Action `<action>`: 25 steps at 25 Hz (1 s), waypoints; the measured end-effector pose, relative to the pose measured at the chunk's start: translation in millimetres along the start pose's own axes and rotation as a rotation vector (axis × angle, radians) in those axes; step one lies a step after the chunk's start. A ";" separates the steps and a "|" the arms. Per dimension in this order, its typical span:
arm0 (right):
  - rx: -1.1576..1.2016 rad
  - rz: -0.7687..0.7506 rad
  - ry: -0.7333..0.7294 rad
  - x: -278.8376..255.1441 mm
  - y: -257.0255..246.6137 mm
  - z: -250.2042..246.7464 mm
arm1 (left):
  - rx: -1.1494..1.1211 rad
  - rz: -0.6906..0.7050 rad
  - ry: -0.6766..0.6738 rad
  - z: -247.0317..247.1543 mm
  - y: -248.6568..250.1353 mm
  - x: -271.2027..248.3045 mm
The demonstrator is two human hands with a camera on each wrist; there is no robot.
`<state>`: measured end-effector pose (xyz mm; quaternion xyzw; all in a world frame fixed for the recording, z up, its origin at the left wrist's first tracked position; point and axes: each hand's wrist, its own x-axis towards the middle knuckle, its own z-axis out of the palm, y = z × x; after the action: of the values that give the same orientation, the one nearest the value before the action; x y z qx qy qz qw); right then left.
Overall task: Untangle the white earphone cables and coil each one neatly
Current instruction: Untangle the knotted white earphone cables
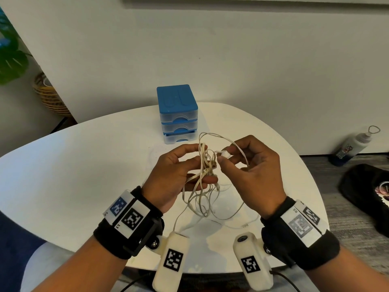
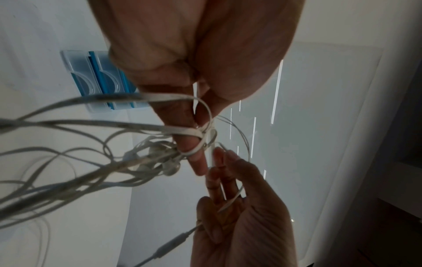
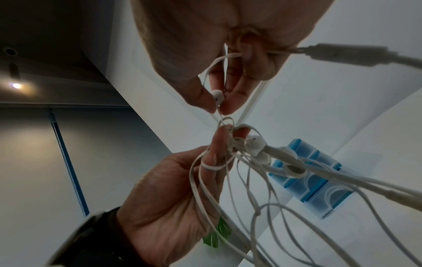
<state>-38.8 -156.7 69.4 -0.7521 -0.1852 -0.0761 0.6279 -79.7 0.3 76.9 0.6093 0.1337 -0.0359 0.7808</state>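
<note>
At the far left of the head view a green plant (image 1: 9, 57) and one wicker basket (image 1: 49, 95) sit on the floor beyond the white bench (image 1: 84, 165). One blue drawer unit (image 1: 177, 113) with three clear drawers stands at the bench's far side. In front of it, raised above the bench, two hands work on the white earphone cables (image 1: 205, 186), one tangled bunch whose separate cables cannot be counted. The left hand (image 1: 179, 178) has its fingers curled round the knot, with flat cable looped over a finger, as the right wrist view shows. The right hand (image 1: 250, 171) pinches one earbud (image 1: 225, 153) between thumb and forefinger. Loose loops hang from the knot down to the bench. The right wrist view shows at least two more earbuds (image 3: 255, 144) bunched in the knot, hidden from the head camera; the left wrist view alone shows an inline remote (image 2: 173, 242) below the right hand. At the far right, one white bottle (image 1: 351, 146) and one black bag (image 1: 366, 194) lie on the floor.
</note>
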 end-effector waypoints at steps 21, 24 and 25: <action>-0.077 0.061 -0.103 -2.4 5.4 -0.9 | 0.100 0.165 0.018 -5.1 -7.5 4.6; -0.009 0.069 -0.138 0.0 5.0 -1.6 | 0.120 0.169 -0.004 -8.0 -6.3 6.0; 0.008 0.065 -0.144 0.1 4.4 -2.1 | 0.122 0.168 -0.011 -9.1 -5.7 6.1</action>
<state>-36.8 -159.3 65.8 -0.7589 -0.2053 -0.0007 0.6179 -76.6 8.2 68.0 0.6646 0.0755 0.0181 0.7431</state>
